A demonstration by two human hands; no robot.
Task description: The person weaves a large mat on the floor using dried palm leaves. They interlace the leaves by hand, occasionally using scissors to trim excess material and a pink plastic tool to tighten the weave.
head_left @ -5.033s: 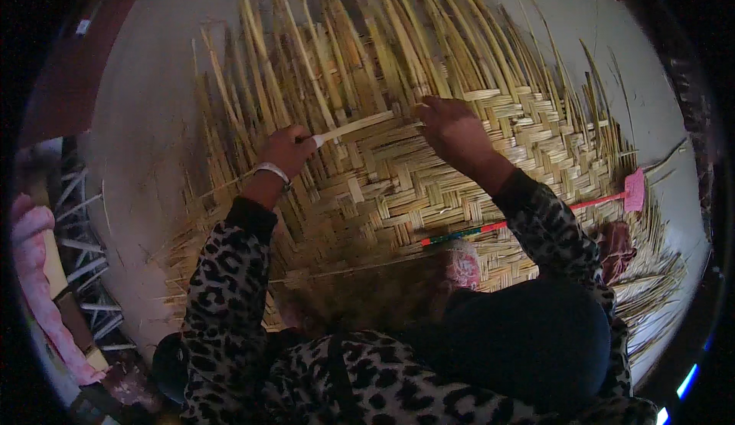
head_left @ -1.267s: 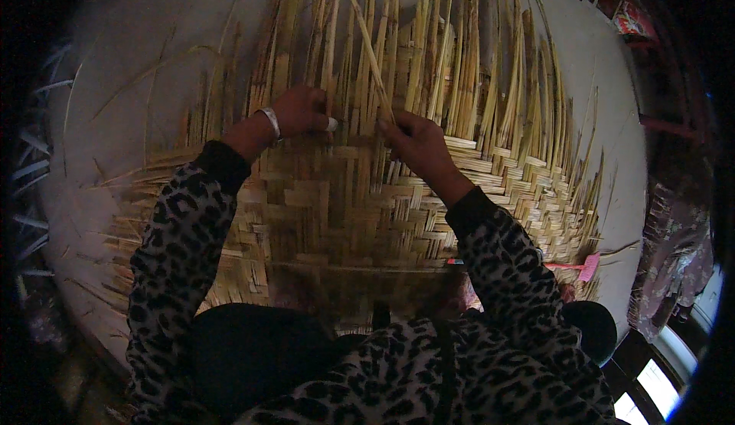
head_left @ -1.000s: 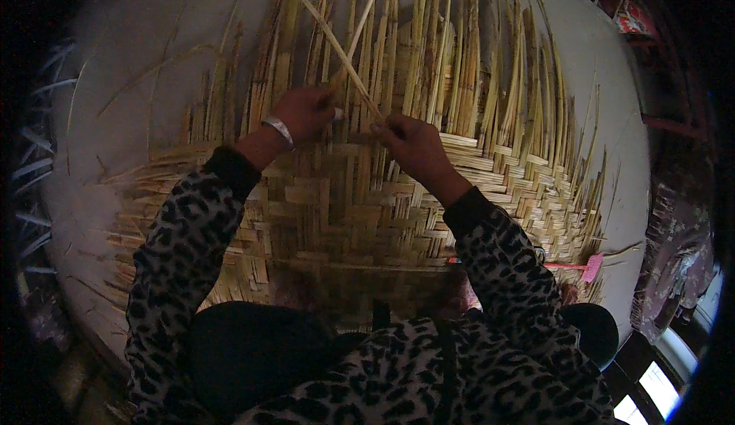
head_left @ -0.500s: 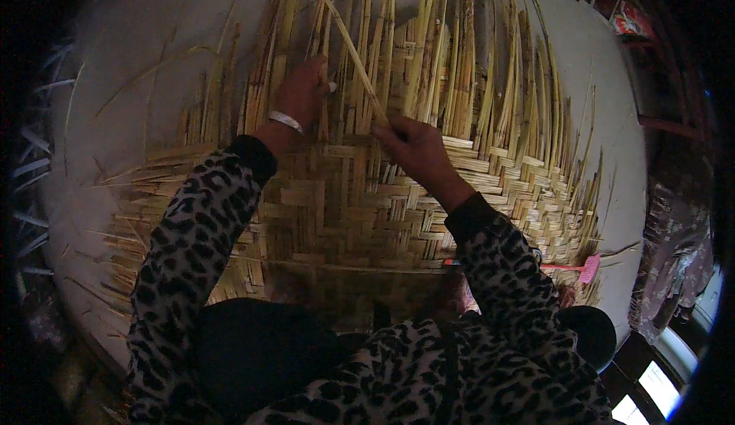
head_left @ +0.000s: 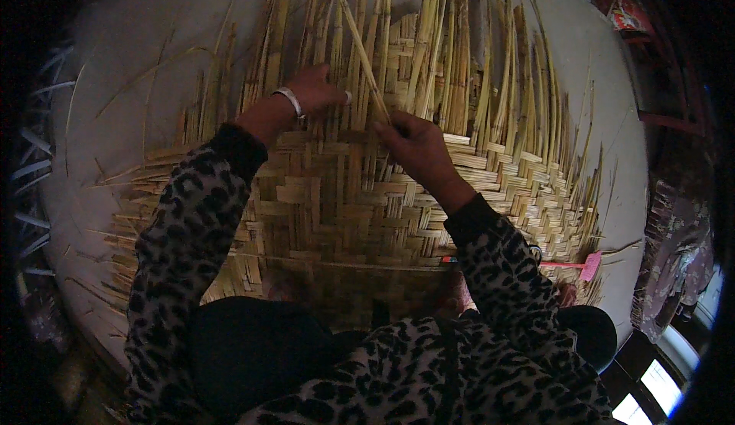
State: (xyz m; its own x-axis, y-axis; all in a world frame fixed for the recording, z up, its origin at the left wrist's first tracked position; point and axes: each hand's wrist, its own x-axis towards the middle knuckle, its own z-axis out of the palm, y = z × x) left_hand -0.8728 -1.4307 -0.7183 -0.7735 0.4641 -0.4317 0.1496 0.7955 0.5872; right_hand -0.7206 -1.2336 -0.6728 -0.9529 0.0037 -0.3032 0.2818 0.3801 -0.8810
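Note:
A woven mat of pale split-cane strips (head_left: 329,210) lies on the floor before me, its loose upright strips fanning out at the far side. In my right hand (head_left: 417,145), thumb and fingers pinch the near end of a long cane strip (head_left: 356,38), which slants up and to the left over the others. My left hand (head_left: 310,92), with a silver bracelet (head_left: 289,101) at the wrist, lies over the loose strips left of it. One digit with a white tip stretches to the right; its other fingers are partly hidden.
A pink-headed stick (head_left: 589,266) lies across the mat's right side. Another thin cane strip (head_left: 344,265) runs crosswise near my feet. White metal bars (head_left: 34,165) stand at the left edge, and a fringed patterned cloth (head_left: 670,256) hangs at the right.
My left hand has shifted right and slightly nearer, its white-tipped digit now close to the slanted strip. My right hand keeps its pinch, while the strip's far end has swung slightly right.

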